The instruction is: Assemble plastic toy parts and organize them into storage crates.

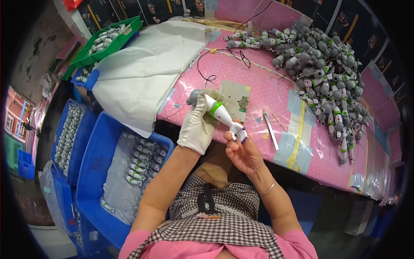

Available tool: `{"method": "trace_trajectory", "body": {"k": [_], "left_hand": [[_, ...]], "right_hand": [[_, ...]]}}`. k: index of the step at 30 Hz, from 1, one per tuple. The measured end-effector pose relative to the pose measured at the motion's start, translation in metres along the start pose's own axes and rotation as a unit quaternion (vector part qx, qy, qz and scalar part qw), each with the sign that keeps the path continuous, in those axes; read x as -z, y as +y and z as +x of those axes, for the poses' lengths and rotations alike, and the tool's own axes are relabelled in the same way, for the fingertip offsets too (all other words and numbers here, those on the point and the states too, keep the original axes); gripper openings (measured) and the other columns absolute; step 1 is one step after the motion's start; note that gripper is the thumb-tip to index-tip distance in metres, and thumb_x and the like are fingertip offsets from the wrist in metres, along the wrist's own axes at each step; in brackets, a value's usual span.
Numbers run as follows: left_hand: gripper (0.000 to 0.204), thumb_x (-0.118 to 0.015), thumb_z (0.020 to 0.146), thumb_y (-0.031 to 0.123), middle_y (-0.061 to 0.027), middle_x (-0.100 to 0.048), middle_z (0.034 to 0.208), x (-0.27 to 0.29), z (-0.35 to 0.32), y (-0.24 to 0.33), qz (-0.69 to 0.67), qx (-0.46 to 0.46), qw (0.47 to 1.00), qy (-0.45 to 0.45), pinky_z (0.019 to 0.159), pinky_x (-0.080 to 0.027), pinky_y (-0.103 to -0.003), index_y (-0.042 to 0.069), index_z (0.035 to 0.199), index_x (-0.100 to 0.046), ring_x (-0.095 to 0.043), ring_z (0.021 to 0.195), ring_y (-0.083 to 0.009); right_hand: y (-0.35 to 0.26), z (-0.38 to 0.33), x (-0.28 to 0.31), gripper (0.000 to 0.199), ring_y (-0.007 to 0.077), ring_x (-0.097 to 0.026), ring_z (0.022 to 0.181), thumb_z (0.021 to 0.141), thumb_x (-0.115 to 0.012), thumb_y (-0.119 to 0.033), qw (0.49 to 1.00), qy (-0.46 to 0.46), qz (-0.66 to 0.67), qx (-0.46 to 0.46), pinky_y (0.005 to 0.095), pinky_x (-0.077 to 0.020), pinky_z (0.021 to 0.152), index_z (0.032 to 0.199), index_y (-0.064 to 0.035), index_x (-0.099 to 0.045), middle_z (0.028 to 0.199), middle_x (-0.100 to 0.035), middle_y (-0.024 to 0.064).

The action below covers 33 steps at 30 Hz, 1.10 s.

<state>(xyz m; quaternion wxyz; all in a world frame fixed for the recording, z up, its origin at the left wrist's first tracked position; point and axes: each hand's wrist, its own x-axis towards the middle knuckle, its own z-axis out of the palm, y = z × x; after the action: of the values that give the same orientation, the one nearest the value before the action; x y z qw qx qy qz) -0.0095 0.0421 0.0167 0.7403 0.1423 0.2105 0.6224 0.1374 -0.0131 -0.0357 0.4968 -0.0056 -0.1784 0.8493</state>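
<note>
In front of my waist I hold a toy arm [221,113], white with a green band, a grey rounded end and a small white hand tipped in purple. My left hand [199,125], in a white glove, is wrapped round its upper part near the grey end. The bare fingers of my right hand [244,153] close on the toy's small hand. Just beyond, on the pink table, lies a pale flat plate [235,96] with a greenish mark. To the right of it rests a slim metal tool [271,129], perhaps tweezers or a blade.
A big heap of similar toy arms [319,64] covers the table's right side. White sheeting [146,64] drapes the left. A blue bin [92,172] at my left holds several toy arms on a liner. A green tray [86,56] of parts stands beyond. A dark cable [211,77] crosses the table.
</note>
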Motion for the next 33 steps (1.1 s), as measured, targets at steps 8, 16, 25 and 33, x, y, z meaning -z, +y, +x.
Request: {"method": "trace_trajectory", "body": {"k": [8, 16, 25, 33], "left_hand": [[0.036, -0.063, 0.084, 0.013, -0.0068, -0.054, 0.111, -0.009, -0.016, 0.001, 0.193, -0.031, 0.978, -0.077, 0.083, -0.053, -0.042, 0.009, 0.115, -0.046, -0.057, 0.099, -0.0209], [0.028, -0.064, 0.085, 0.018, -0.005, -0.057, 0.098, -0.016, 0.006, -0.005, 0.251, -0.041, 0.966, -0.045, 0.077, -0.053, -0.035, 0.006, 0.106, -0.051, -0.058, 0.092, -0.0167], [0.027, -0.062, 0.086, 0.023, -0.0044, -0.056, 0.097, -0.015, 0.09, -0.01, 0.342, 0.033, 0.939, -0.027, 0.074, -0.051, -0.03, 0.005, 0.104, -0.051, -0.058, 0.085, -0.0153], [0.028, -0.055, 0.09, 0.025, -0.0071, -0.055, 0.101, -0.012, 0.098, -0.012, 0.327, 0.093, 0.939, -0.055, 0.076, -0.053, -0.033, 0.003, 0.108, -0.048, -0.059, 0.087, -0.0178]], "right_hand": [[-0.006, -0.009, 0.002, 0.037, 0.0089, -0.048, 0.063, 0.091, -0.054, -0.013, 0.997, 0.05, 0.005, 0.058, 0.0227, -0.0442, 0.065, 0.126, -0.008, -0.044, 0.099, -0.053, 0.0119], [-0.118, -0.034, 0.001, 0.023, 0.0163, -0.058, 0.068, 0.078, -0.065, -0.01, 0.43, 0.336, -0.82, 0.172, 0.0295, -0.0451, 0.058, 0.1, -0.0031, -0.062, 0.081, -0.061, 0.0083], [-0.116, 0.005, 0.02, 0.007, 0.0124, -0.055, 0.073, 0.078, -0.059, 0.004, 0.651, 0.229, -0.693, 0.207, 0.0254, -0.0433, 0.063, 0.083, 0.0006, -0.06, 0.08, -0.06, 0.0059], [-0.104, 0.035, 0.016, 0.012, 0.0194, -0.057, 0.072, 0.074, -0.058, 0.009, 0.54, 0.074, -0.802, 0.242, 0.0275, -0.0442, 0.063, 0.082, 0.0003, -0.06, 0.079, -0.059, 0.0084]]}}
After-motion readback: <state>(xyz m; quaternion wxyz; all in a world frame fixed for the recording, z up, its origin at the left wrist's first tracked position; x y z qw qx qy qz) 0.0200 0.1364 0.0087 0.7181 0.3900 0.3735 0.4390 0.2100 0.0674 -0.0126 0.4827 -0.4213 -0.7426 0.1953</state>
